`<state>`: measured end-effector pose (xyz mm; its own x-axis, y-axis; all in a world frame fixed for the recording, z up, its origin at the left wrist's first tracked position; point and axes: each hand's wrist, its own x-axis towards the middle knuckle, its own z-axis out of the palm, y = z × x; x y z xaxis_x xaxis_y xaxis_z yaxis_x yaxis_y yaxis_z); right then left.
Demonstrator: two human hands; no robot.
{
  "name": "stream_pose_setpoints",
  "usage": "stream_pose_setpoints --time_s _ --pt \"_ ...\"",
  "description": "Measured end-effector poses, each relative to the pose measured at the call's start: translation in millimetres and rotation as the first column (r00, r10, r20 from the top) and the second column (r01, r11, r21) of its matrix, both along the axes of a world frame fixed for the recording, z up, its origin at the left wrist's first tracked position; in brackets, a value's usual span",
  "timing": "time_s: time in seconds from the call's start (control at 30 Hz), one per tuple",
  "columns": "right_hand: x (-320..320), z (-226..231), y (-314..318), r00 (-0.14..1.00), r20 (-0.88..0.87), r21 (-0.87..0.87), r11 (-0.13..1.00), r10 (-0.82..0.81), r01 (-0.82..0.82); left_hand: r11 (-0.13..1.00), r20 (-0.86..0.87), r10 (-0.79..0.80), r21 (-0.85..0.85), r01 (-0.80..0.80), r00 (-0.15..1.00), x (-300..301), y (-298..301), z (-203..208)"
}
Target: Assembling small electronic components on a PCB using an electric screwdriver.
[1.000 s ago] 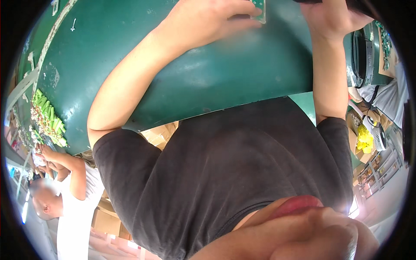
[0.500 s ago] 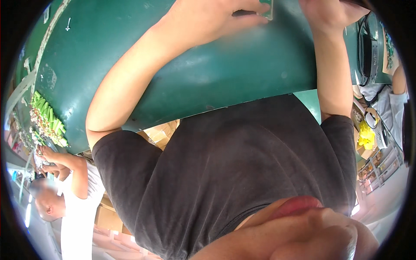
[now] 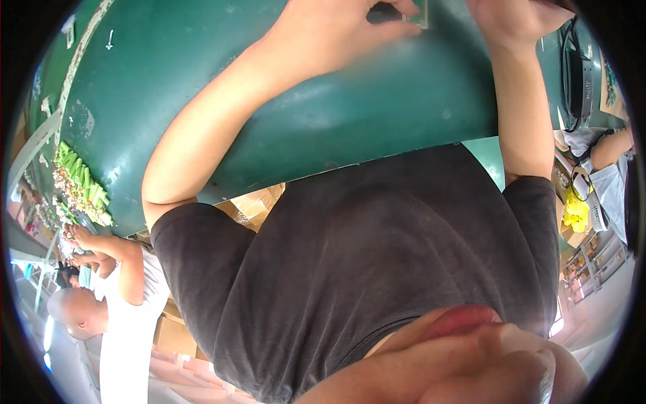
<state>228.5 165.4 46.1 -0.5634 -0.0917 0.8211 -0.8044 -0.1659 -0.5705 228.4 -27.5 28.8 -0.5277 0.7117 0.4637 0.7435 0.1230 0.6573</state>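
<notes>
Left hand: thumb and finger curved, a gap between them, tips closed on the end of a small green board, at the upper edge of view above the green worktop. Right hand: well apart from the left, partly cut off by the upper edge; whether its fingers grip anything cannot be told. Black box with cable: right of right forearm.

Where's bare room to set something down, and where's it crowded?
The green table is bare between the left forearm and right forearm, beyond the dark shirt; also mostly bare left of the left forearm, short of the light-green bundle. Crowded: that bundle and, right of the right forearm, the black device.
</notes>
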Motion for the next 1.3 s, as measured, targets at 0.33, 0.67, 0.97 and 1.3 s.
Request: stream_pose_setpoints --time_s 0.33,0.67,0.97,1.3 --pt "5.9 3.9 -2.7 0.996 0.082 -0.012 1.0 -0.018 0.019 0.999 -0.066 -0.024 0.043 0.026 0.998 -2.3 -0.2 -3.4" --pt "8.0 3.0 1.4 0.991 0.136 0.005 1.0 0.012 -0.013 0.999 -0.147 0.016 -0.028 -0.02 0.989 1.5 -0.5 2.1" --pt "-0.2 -2.1 -2.1 0.989 0.138 -0.025 0.999 0.044 -0.041 0.999 -0.19 0.025 0.039 -0.017 0.981 0.1 -1.0 -6.6" --pt "6.3 2.2 -7.0 0.992 0.122 -0.122 0.992 -0.016 0.031 0.998 -0.201 0.042 0.044 -0.034 0.979 1.1 3.7 -4.3"
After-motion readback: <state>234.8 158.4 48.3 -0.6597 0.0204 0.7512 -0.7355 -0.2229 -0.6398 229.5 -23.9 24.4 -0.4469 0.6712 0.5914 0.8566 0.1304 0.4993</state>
